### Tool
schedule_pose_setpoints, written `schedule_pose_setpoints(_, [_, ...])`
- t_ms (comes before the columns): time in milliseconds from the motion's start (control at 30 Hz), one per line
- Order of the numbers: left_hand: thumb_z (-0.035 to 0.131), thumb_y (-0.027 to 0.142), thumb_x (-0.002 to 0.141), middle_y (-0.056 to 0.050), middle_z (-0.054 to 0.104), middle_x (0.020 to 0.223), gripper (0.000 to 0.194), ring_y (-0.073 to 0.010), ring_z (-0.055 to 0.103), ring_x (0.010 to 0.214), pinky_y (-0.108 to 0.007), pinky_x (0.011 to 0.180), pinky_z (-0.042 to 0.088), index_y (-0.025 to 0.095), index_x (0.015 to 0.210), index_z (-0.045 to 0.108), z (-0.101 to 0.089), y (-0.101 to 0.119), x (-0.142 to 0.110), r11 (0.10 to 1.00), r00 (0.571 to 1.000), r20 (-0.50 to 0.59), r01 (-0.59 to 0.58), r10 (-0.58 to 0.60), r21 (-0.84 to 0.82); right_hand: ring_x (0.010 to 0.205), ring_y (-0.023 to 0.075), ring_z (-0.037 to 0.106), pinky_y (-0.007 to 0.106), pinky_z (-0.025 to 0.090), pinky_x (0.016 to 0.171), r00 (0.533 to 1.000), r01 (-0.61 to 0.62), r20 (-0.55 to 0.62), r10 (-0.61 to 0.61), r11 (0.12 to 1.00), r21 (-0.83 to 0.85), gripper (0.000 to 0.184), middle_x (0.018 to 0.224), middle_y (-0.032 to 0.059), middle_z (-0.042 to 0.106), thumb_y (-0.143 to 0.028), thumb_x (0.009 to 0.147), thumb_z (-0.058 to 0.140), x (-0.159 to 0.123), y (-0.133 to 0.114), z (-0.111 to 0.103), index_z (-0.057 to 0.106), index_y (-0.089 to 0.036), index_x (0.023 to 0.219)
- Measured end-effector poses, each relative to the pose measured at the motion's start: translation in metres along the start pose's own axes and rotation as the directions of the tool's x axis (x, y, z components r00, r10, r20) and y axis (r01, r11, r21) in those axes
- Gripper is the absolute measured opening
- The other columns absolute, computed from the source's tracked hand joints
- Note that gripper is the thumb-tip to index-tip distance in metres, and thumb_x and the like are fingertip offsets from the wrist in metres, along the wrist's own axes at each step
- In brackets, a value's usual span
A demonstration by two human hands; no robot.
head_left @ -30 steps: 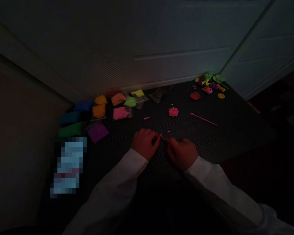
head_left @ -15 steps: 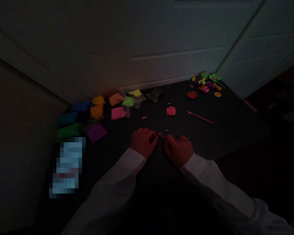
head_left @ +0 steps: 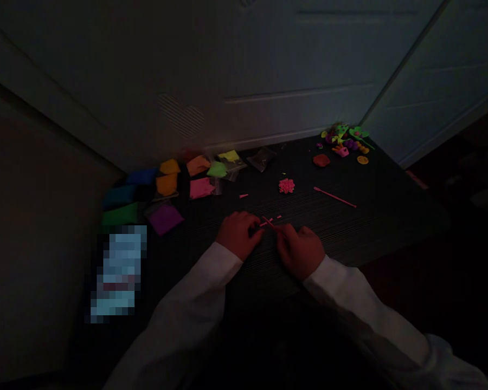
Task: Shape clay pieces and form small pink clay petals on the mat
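Note:
The scene is very dark. My left hand [head_left: 239,234] and my right hand [head_left: 300,250] rest close together on a dark table [head_left: 382,216], both in white sleeves with fingers curled. Between their fingertips lies a thin pink strip of clay [head_left: 268,222]. My right hand pinches a thin pink tool that touches the strip, and my left hand's fingertips press on the strip's near end. A tiny pink scrap [head_left: 279,217] lies just beyond.
Several coloured clay packets [head_left: 166,184] lie at the table's left back. A pink clay flower [head_left: 287,186] and a long pink stick [head_left: 334,197] lie behind my hands. Small clay figures [head_left: 344,142] stand at the back right, against a white panelled wall.
Both hands have stayed almost in place. The pink strip between the fingertips shows a little more and at a slightly different angle.

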State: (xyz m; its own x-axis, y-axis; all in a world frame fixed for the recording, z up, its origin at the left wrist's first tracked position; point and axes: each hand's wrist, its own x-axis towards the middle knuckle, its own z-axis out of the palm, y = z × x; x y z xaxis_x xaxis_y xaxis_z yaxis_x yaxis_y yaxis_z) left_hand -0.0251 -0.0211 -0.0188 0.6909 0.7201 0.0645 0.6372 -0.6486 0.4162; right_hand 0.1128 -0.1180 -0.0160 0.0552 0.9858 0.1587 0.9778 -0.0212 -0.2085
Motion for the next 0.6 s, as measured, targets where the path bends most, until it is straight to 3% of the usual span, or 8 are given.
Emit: schedule_pose_setpoints(600, [0.043, 0.031, 0.076, -0.003, 0.057, 0.075, 0.020, -0.0166, 0.048, 0.075, -0.031, 0.068, 0.035, 0.019, 0.078, 0.058, 0.0026, 0.0049, -0.0005, 0.999, 1.000, -0.023, 0.020, -0.019, 0.050, 0.053, 0.0134, 0.054, 0.028, 0.024, 0.060, 0.997, 0.070, 0.045, -0.068, 0.997, -0.039, 0.025, 0.061, -0.0007, 0.063, -0.023, 0.079, 0.034, -0.0010, 0.0012, 0.0026, 0.050, -0.021, 0.098])
